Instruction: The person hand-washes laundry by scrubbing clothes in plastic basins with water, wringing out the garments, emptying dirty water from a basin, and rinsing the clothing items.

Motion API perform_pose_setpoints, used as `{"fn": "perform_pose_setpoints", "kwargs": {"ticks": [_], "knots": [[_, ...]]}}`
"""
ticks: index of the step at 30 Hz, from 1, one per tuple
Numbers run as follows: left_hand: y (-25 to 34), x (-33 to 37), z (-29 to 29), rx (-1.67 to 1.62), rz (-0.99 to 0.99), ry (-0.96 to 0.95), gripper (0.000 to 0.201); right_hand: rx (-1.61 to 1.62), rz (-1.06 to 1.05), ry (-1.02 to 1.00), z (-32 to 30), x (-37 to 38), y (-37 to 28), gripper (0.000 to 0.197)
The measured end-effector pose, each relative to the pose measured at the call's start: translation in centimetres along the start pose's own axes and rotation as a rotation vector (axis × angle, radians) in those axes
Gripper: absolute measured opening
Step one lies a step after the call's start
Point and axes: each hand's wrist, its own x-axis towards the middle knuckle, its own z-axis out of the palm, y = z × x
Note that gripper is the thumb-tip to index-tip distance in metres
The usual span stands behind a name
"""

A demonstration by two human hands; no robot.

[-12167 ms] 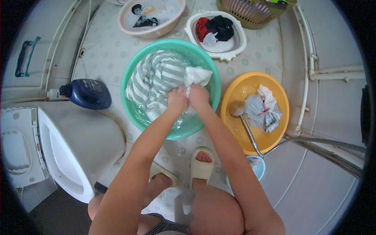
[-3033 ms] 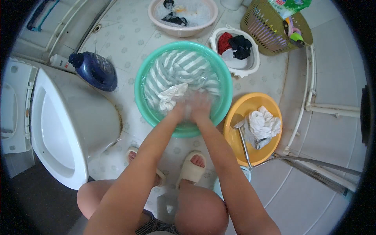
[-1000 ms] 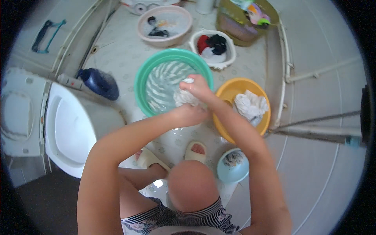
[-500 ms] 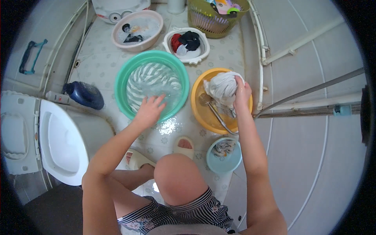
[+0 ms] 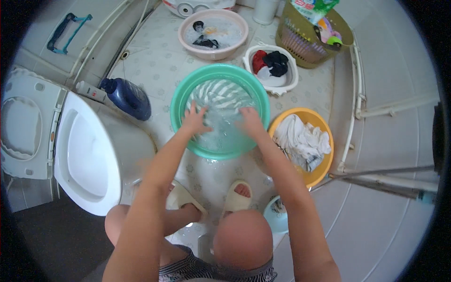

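A person leans over a round green basin (image 5: 221,153) on a tiled bathroom floor, both bare arms reaching into it. In the water lies a grey-green and white striped cloth (image 5: 223,91), bunched mostly toward the basin's far side. The left hand (image 5: 196,123) is spread wide at the basin's left, fingers apart, with nothing in its grasp. The right hand (image 5: 250,121) is at the right side, near the cloth; it is blurred, and from here I cannot tell whether it grips anything.

Just right of the green basin I see a yellow basin (image 5: 330,149) of wet white laundry (image 5: 303,140). Beyond are a pale pink basin (image 5: 213,53) with dark items in suds and a small white tub (image 5: 278,87) of red, black and white clothes. At the left, a dark blue bottle (image 5: 128,98) stands beside a white toilet (image 5: 87,155).
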Motion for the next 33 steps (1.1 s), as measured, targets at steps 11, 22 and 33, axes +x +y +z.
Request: {"fn": "perform_pose_setpoints", "kwargs": {"ticks": [11, 22, 33], "knots": [[-3.3, 6.7, 12.5, 0.203, -0.048, -0.261, 0.069, -0.691, -0.221, 0.002, 11.3, 7.1, 4.3, 0.074], [0.0, 3.7, 4.6, -0.751, -0.042, 0.353, 0.028, 1.634, 0.754, -0.362, 7.1, 3.1, -1.1, 0.077], [7.4, -4.6, -1.3, -0.776, 0.491, 0.305, 0.024, 1.265, -0.385, 0.085, 9.4, -0.9, 1.1, 0.053]]}}
